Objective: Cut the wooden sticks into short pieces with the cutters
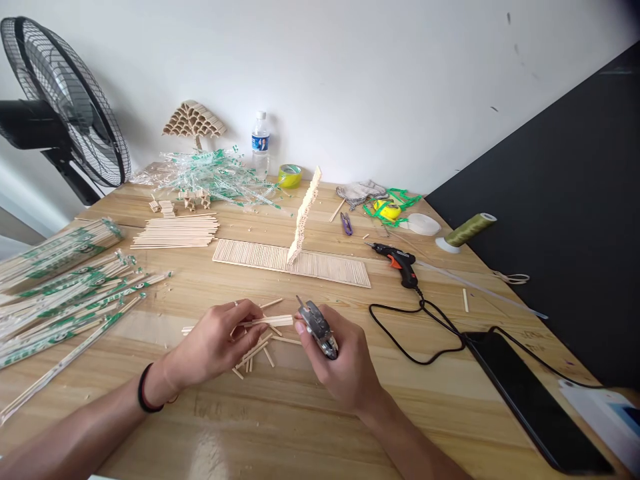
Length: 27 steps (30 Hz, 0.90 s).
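Between its thumb and fingers, my left hand pinches a small bundle of wooden sticks that points right. My right hand is closed around a dark metal cutting tool, and its fingertips meet the right end of the sticks. Several loose short sticks lie on the wooden table under and between my hands. Behind them is a long flat panel of sticks, with a jagged wooden piece standing up from its middle.
A black glue gun with a looping cord lies right of the panel, near a black phone-like slab. Wrapped chopsticks cover the left side. Bare sticks, a bottle, yellow tape and a thread spool stand or lie farther back.
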Tool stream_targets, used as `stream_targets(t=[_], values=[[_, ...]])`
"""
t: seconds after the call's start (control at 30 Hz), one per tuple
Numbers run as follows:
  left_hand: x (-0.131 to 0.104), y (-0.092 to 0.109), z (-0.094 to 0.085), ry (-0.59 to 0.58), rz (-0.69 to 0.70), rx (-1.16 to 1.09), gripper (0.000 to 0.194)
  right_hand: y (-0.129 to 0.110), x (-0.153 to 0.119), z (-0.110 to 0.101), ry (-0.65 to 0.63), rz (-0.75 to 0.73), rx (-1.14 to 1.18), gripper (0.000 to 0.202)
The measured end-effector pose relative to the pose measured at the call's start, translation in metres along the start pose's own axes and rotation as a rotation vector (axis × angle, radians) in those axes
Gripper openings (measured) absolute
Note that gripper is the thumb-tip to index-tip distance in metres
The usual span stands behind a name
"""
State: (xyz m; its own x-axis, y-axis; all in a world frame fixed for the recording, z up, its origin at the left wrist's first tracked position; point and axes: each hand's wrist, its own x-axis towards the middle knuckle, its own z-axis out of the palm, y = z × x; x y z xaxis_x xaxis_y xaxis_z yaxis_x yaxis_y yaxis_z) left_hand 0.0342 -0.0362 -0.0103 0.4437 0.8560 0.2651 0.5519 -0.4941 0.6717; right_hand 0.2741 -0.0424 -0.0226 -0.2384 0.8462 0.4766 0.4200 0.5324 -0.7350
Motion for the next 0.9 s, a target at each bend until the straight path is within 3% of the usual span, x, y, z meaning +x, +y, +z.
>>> stream_targets(t=[0.23, 0.5, 0.9], values=[[-0.001, 0.003, -0.003, 0.066, -0.007, -0.037, 0.015, 0.009, 0.003, -0.004, 0.149, -0.076, -0.178, 0.036], [-0.005, 0.01, -0.002, 0.081, 0.083, -0.067, 0.005, 0.008, 0.002, 0.006, 0.031, -0.117, -0.277, 0.048], [-0.007, 0.014, 0.0, 0.085, 0.136, -0.051, 0.006, 0.007, 0.002, 0.006, 0.055, -0.121, -0.329, 0.049]])
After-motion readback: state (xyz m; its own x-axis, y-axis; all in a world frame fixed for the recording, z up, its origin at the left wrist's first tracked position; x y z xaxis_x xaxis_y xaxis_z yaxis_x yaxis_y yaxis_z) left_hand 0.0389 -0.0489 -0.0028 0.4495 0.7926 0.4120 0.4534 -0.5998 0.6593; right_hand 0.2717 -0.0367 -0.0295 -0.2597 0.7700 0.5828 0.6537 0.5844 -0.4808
